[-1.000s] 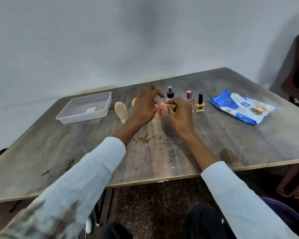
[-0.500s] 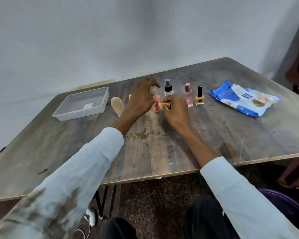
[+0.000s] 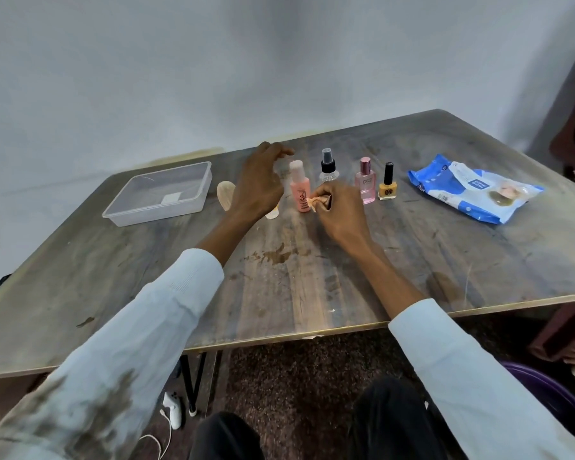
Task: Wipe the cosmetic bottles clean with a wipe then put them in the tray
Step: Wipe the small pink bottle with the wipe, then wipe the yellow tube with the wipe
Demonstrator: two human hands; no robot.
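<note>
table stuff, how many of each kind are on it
upright cosmetic bottles: 4 (peach bottle, spray bottle, pink perfume, yellow nail polish)
lying beige pieces by the left hand: 2 ()
clear tray: 1
wipes pack: 1
wipe in the right hand: 1
total: 9

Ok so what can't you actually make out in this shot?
- Item behind the left hand: mostly covered by the hand, head view.
- Wipe: bunched inside the right hand.
- Lettering on the wipes pack: too small.
- Peach bottle label: blurred.
</note>
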